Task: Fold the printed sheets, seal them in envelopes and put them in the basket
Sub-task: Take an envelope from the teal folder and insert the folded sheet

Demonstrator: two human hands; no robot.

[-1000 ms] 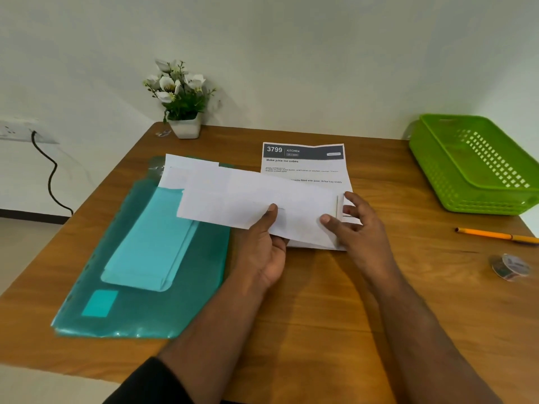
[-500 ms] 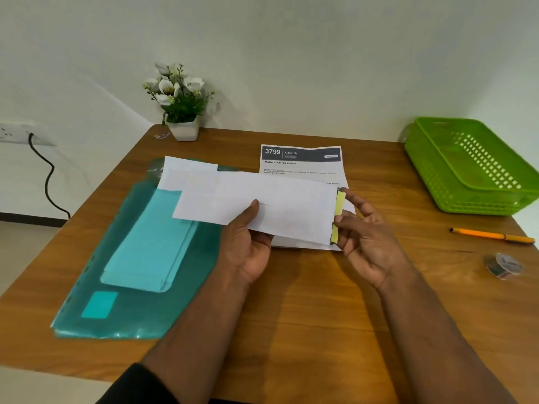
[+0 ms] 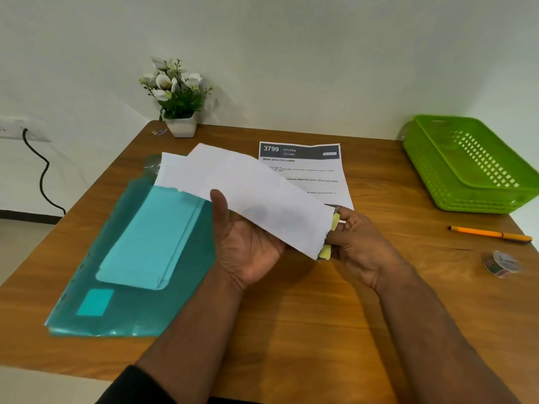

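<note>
— What have you got in your hands?

— A white envelope [image 3: 262, 199], lifted off the table [image 3: 291, 316] and tilted, its far end up to the left. My left hand [image 3: 248, 243] grips it from below, palm up, thumb pressed on its near face. My right hand [image 3: 358, 243] pinches the yellow strip [image 3: 334, 221] at the envelope's right end, fingers curled round it.

— And the printed sheet?

— The printed sheet [image 3: 306, 167] lies flat on the table behind the envelope, its dark header reading "3799 KITCHEN" towards the wall. The envelope hides its near part.

— The basket?

— The green basket [image 3: 466, 164] sits at the far right corner, well apart from my hands.

— What else is around?

— To the left lies a teal plastic folder [image 3: 131, 272], with a lighter teal envelope [image 3: 151, 237] on it and more white paper [image 3: 172, 170] at its far end. An orange pen [image 3: 490, 234] and a small tape roll [image 3: 501, 263] lie to the right, near each other. A flower pot [image 3: 180, 123] stands at the back by the wall.
</note>
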